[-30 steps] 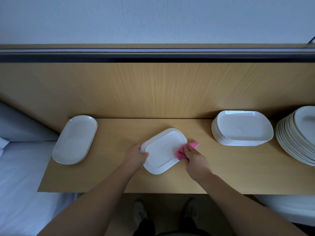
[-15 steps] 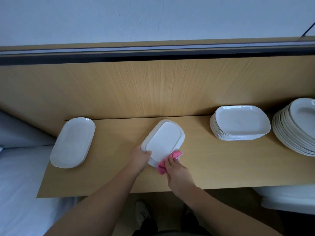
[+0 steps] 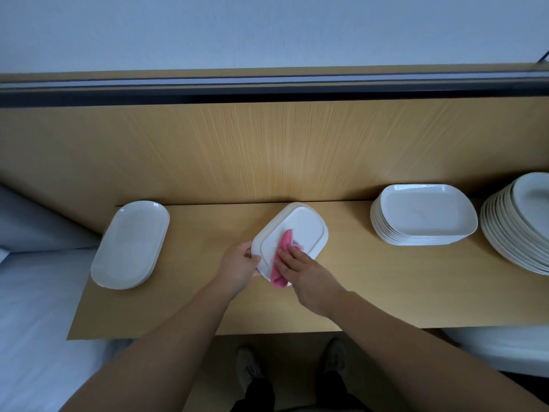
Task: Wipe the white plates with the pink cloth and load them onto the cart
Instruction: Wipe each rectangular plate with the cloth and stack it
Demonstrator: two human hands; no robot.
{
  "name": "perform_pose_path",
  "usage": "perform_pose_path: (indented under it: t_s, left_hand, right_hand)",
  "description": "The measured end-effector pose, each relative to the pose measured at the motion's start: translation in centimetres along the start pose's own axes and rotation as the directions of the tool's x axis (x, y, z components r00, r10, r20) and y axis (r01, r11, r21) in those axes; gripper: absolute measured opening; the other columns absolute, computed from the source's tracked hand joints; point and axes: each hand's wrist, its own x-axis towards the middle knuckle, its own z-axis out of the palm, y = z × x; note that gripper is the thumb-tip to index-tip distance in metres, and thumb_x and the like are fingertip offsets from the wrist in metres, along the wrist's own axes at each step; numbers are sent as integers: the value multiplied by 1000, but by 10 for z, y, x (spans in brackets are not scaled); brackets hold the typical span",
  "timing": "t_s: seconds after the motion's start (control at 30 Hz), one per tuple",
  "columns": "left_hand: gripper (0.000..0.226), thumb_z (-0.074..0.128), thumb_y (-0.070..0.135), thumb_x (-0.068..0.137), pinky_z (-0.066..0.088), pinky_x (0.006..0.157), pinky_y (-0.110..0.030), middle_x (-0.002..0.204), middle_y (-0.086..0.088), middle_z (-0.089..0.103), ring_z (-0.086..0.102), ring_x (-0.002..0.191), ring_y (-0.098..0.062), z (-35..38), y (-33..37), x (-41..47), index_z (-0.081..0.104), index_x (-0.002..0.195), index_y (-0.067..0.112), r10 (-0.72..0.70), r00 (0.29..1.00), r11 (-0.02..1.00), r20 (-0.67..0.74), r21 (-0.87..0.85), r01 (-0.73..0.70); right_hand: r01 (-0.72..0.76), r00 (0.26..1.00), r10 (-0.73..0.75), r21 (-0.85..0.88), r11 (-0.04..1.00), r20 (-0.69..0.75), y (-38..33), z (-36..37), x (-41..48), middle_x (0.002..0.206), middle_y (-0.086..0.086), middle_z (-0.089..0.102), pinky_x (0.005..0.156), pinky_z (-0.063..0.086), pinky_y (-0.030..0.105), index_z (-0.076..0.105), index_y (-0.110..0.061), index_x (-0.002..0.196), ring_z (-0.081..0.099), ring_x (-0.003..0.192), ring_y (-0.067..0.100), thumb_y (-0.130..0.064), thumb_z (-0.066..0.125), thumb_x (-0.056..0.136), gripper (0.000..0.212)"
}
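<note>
A white rectangular plate (image 3: pixel 307 228) is tilted above the middle of the wooden shelf (image 3: pixel 386 286), its underside with the foot ring facing me. My left hand (image 3: pixel 237 266) grips its near left edge. My right hand (image 3: pixel 303 269) holds the pink cloth (image 3: pixel 284 243) and presses it against the plate's underside near the lower edge. Part of the cloth is hidden under my fingers and palm.
Stacked white oval plates (image 3: pixel 130 245) lie at the shelf's left end. A stack of several rectangular plates (image 3: pixel 421 217) sits at the right, with a leaning stack of several plates (image 3: pixel 523 230) beyond it. White bedding (image 3: pixel 29 307) lies left. A wooden back panel rises behind the shelf.
The plate turned in my left hand and its far end swung away from me. My right hand slid the cloth from the plate's right edge, round the near edge, onto its underside.
</note>
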Motion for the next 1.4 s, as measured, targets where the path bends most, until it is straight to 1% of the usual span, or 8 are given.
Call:
perform_pose_path:
  t_s: [0.2,0.47,0.67,0.8,0.9,1.07,1.23,1.4]
  left_hand:
    - [36,47,-10,91,59,74,-27,97,-7,69,68,93,-21,0,-2,3,64,118,8,16,999,1000,40,6,-16]
    - [30,53,-4,92,57,70,-19,96,-4,69,67,90,-16,7,-2,5,65,117,6,-15,999,1000,45,28,13]
    - [36,53,-3,92,58,72,-21,102,-10,67,67,94,-18,4,-4,4,62,124,10,13,999,998,31,57,-15]
    - [34,52,-5,90,58,70,-23,101,-14,67,67,94,-20,3,-2,6,64,119,10,21,1000,999,12,30,-22]
    - [35,53,-6,89,59,70,-24,100,-12,68,68,92,-19,3,-2,6,65,117,11,11,1000,1000,10,14,-12]
    - [37,52,-8,88,59,72,-26,101,-10,67,67,94,-20,5,-4,4,64,118,9,-5,1000,1000,12,4,5]
    - [31,56,-1,89,56,67,-20,98,0,67,66,91,-15,5,2,-3,64,110,20,43,999,999,13,25,-44]
    - [28,56,2,90,55,72,-24,101,2,68,65,93,-14,1,15,-13,63,112,18,118,993,992,-13,44,-118]
  right_hand:
    - [34,999,-31,82,996,-43,8,2,16,155,14,28,118,7,46,36,-5,146,12,146,33,5,59,83,68]
    - [-146,989,140,176,973,50,23,-1,48,160,14,14,118,16,51,32,-9,149,6,148,36,-9,51,95,57]
    - [-292,953,304,277,915,0,67,-2,59,144,12,43,117,20,41,57,-12,127,29,138,39,-1,47,91,40]
    - [-265,951,299,287,921,-81,76,-7,51,127,7,55,103,40,40,65,-12,111,43,121,32,1,49,91,28]
    - [-267,949,305,315,911,-77,71,-11,36,140,6,47,97,36,27,61,-10,123,36,133,28,-5,46,98,30]
    - [-204,977,214,341,918,9,50,-6,11,156,10,29,113,26,38,49,-8,140,13,147,32,-5,47,98,42]
    - [-72,993,98,303,950,-71,41,-21,1,140,15,52,100,44,44,62,-7,125,41,134,40,5,61,86,41]
    - [-29,963,105,290,956,-249,40,-44,2,118,10,66,76,50,28,66,-7,121,66,100,30,5,64,83,39]
